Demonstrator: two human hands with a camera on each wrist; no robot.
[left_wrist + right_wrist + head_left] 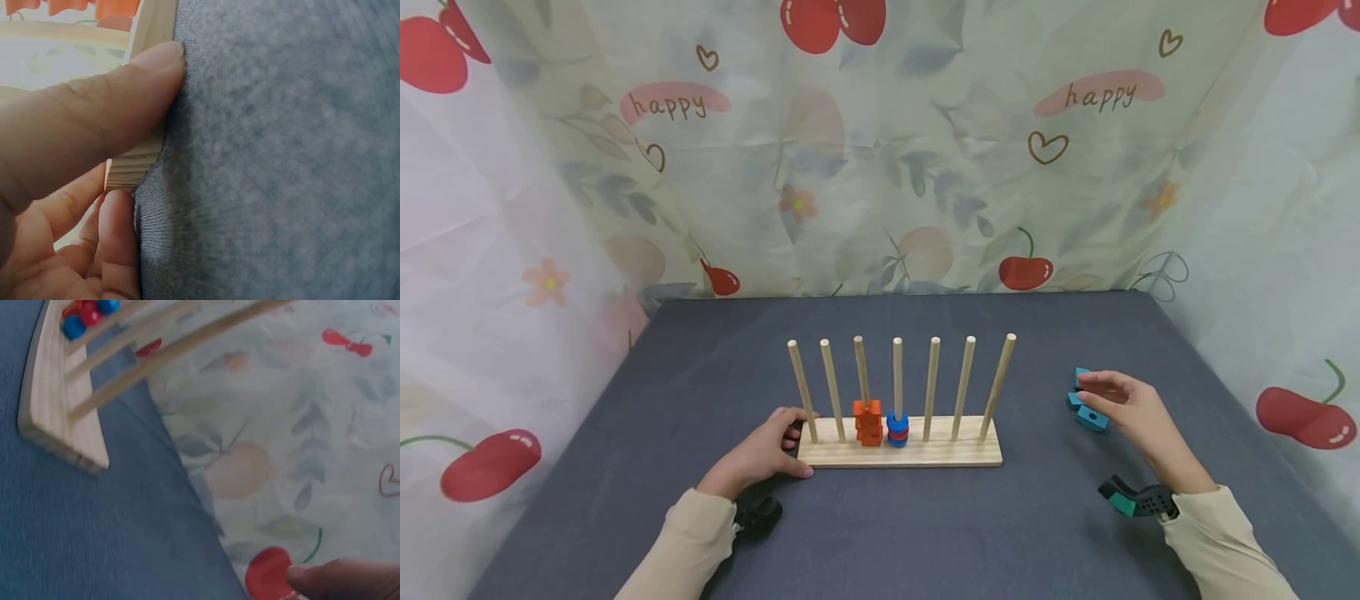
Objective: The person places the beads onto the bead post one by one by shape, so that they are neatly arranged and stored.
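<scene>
A pale wooden peg board point(898, 454) with several upright pegs stands mid-table. My left hand point(765, 450) grips its left end, the thumb along the front edge and the other fingers bent round the end; the left wrist view shows the thumb point(147, 78) lying over the wood. Orange pieces point(868, 423) are stacked on the third peg from the left, and blue and red beads point(897, 430) on the fourth. At the right, my right hand point(1122, 400) hovers at several blue blocks point(1092, 418), thumb and fingers parted. Only the thumb point(340, 578) shows in the right wrist view.
Dark grey cloth point(925, 533) covers the table. Printed curtains point(880, 167) with cherries and leaves enclose the back and both sides. Each wrist wears a dark camera mount, such as the right one point(1138, 498).
</scene>
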